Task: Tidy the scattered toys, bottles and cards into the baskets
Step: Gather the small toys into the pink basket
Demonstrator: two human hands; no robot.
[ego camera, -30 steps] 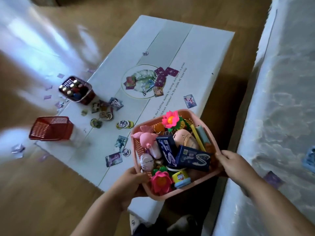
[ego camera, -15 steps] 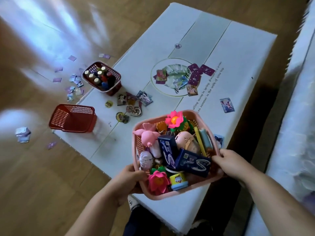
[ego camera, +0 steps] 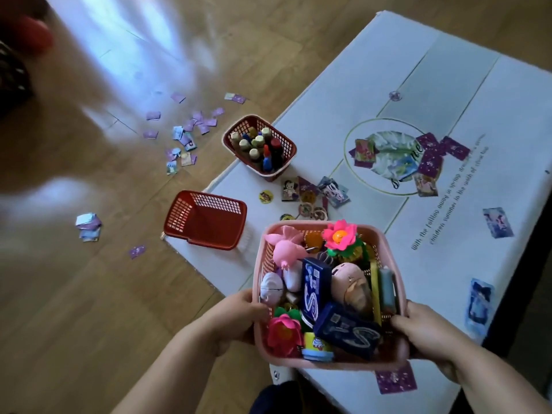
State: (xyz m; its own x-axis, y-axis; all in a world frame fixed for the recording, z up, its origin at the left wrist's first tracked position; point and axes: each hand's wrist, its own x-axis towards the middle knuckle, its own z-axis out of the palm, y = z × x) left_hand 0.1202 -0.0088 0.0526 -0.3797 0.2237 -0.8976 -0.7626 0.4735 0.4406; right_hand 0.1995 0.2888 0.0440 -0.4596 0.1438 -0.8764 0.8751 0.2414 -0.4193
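I hold a pink basket (ego camera: 397, 351) full of toys over the near corner of the white table (ego camera: 343, 121). My left hand (ego camera: 236, 318) grips its left rim and my right hand (ego camera: 424, 333) grips its right rim. Inside lie pink flower toys, a pink plush, two dark blue boxes and a small yellow tub. A dark red basket (ego camera: 286, 144) holding several small bottles stands on the table's left edge. An empty red basket (ego camera: 209, 225) lies tipped on its side at the table's corner. Cards and round discs (ego camera: 310, 198) are scattered on the table.
Several purple cards (ego camera: 185, 135) lie scattered on the wooden floor to the left, with a small pile (ego camera: 88, 225) nearer me. More cards sit on the table's printed circle (ego camera: 430, 156) and near its right edge (ego camera: 497, 222). A dark object stands at the far left.
The view has swung right and downward, so the table and baskets appear shifted across the frame. The pink basket stays gripped in both hands, now nearer the table's near corner.
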